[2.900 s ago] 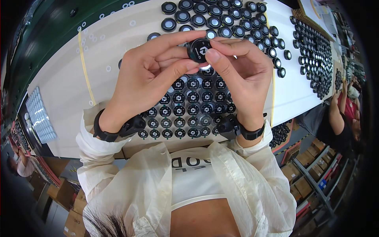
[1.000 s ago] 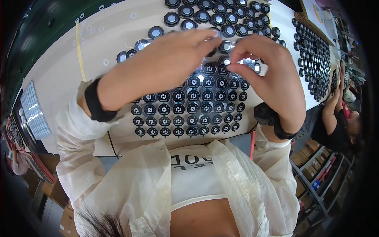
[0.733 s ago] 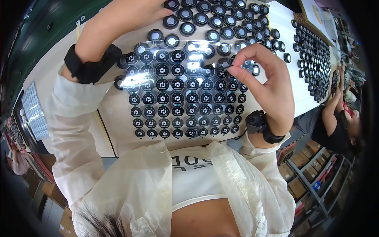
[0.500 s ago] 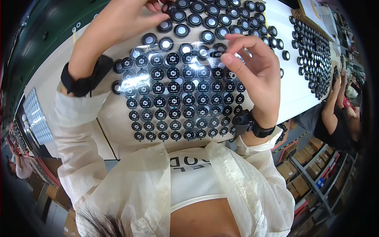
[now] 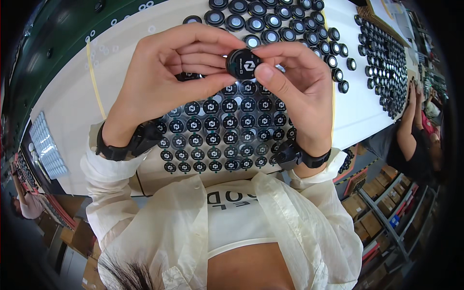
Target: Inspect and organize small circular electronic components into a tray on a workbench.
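Note:
A round black puck-like part (image 5: 243,64) with a white logo on its face is held up between my two hands, over the far part of a label sheet. My left hand (image 5: 166,72) grips its left side between thumb and fingers. On its right edge, the thumb and forefinger of my right hand (image 5: 302,79) pinch it. Below lies a clear sheet of round black labels (image 5: 212,123) in rows, each with the same white logo. My hands and the puck hide its far rows.
Several black pucks with pale grey centres (image 5: 270,21) stand loosely grouped at the far side of the table (image 5: 121,67). More stand in a dense block (image 5: 382,72) at the right. Small white rings (image 5: 113,22) lie along the dark green surface's edge. A co-worker's arm (image 5: 408,125) shows at the right.
My left hand has come back from the far pucks with one of them. My right hand has moved slightly and now meets the puck, whose face bears a logo.

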Available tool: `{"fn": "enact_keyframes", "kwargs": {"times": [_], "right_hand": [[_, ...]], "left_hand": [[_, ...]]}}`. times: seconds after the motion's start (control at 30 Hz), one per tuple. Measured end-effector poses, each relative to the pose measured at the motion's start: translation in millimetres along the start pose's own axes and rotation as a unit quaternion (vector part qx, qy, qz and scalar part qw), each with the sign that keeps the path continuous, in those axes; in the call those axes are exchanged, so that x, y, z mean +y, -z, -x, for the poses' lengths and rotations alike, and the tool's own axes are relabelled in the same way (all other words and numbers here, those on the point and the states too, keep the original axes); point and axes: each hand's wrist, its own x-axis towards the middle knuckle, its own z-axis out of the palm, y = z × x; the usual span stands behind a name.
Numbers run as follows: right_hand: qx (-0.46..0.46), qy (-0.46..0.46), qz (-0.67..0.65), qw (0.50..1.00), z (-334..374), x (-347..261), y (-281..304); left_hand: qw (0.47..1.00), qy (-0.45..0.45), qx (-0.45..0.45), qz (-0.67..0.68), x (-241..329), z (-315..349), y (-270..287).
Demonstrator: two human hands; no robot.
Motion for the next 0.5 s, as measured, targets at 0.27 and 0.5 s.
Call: {"fn": "enact_keyframes", "kwargs": {"times": [0.27,0.5], "right_hand": [[0.007,0.021,0.006,1.000,0.5,3.0,-2.7],[0.010,0.027,0.034,0.999,-0.4,2.7,-3.4]], "left_hand": [[0.999,-0.002,0.022,0.045,-4.5,4.1,-3.1],[0.999,-0.004,0.022,0.034,-5.0,4.9,-2.9]]}}
